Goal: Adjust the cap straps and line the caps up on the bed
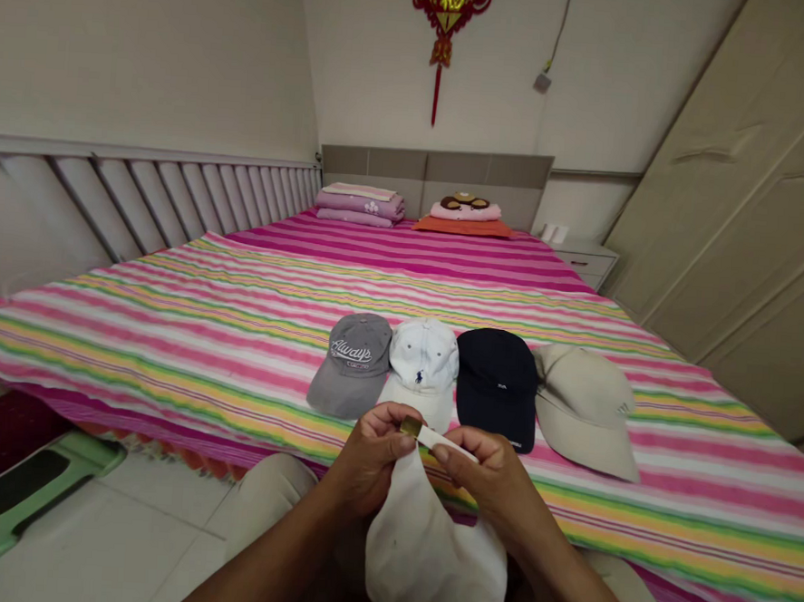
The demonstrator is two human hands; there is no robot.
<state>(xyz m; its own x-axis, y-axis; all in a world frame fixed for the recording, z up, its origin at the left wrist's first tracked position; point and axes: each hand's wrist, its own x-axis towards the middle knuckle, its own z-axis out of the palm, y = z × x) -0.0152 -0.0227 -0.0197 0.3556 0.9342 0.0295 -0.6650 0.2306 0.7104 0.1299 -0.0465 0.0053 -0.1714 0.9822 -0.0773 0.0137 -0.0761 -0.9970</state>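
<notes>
A white cap (431, 548) hangs between my two hands above my lap, its back strap toward the bed. My left hand (380, 445) is closed, pinching the brass-coloured buckle (411, 425) of the strap. With thumb and fingers together, my right hand (480, 465) grips the white strap (444, 444) just right of the buckle. In a row beyond my hands lie a grey cap (353, 366) with "Always" lettering, a pale cap (425, 361) with a small dark rider logo, a black cap (497, 379) and a beige cap (587, 399).
The caps rest on a bed with a striped cover (201, 352). Folded purple bedding (360, 206) and an orange cushion (461, 226) lie near the headboard (464, 179). A green stool (36, 497) stands at lower left, a radiator (176, 201) along the left wall.
</notes>
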